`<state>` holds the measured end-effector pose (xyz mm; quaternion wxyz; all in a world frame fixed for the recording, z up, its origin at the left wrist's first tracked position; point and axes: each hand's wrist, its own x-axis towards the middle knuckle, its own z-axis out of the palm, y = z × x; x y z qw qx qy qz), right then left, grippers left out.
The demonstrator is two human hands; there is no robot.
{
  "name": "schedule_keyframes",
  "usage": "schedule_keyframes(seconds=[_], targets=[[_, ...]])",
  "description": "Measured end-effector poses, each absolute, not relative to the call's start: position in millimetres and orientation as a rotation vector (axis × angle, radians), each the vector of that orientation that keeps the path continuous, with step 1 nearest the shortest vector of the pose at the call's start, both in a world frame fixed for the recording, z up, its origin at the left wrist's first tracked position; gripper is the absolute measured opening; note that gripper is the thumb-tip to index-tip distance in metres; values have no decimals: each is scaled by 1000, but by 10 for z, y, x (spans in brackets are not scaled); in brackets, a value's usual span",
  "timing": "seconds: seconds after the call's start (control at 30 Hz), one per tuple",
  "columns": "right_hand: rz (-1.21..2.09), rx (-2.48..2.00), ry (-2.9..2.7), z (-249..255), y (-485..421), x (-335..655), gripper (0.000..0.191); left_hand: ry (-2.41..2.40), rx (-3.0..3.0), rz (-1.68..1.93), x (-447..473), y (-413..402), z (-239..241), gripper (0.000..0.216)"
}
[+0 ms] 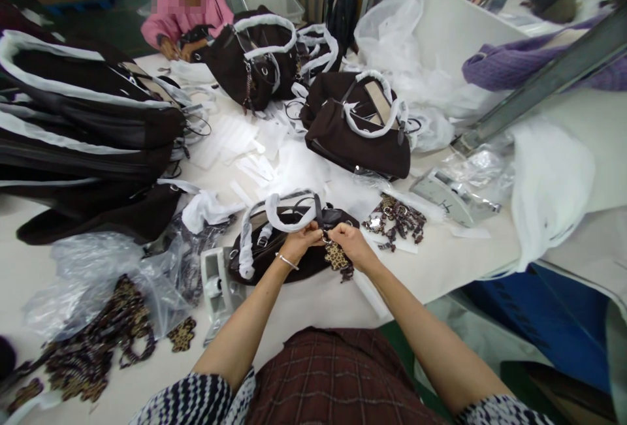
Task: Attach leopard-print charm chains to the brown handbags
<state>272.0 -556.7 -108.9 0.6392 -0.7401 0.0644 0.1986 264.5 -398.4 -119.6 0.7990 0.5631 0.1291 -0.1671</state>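
A dark brown handbag (274, 262) lies in front of me on the table, its handles (287, 219) wrapped in white tissue. A leopard-print charm (336, 256) hangs at its right side from a small metal ring. My left hand (302, 242) pinches at the ring and strap end, fingertips pressed together. My right hand (353, 245) is closed on the charm's upper end, close beside the left fingertips. Just what sits between the fingertips is too small to make out fully.
Stacked brown bags (88, 125) stand at left, and another wrapped bag (360, 131) sits ahead. Charm chains lie in a pile (93, 353) at near left and another pile (396, 219) at right. Tape dispensers (215, 288) flank the work. A co-worker in pink (215, 10) sits across.
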Motion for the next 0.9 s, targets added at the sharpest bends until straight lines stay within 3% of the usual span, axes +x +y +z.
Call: schedule_keyframes(seconds=[0.2,0.33,0.6,0.9], targets=[[495,-1576,244,-989,-5559,2658,29,418,1332,-229,2603,-4028,-1166,33],[397,-1451,365,-996,-5480,2429,30,396,1467,-347,2433,-4050,-1184,30],[259,-1699,291,-1049,-5529,2143,14,62,2016,-246,2234,-4052,-1104,16],[350,-1976,-10,-1107,-5928,2108,19,5,2550,-128,2294,-4083,-850,23]])
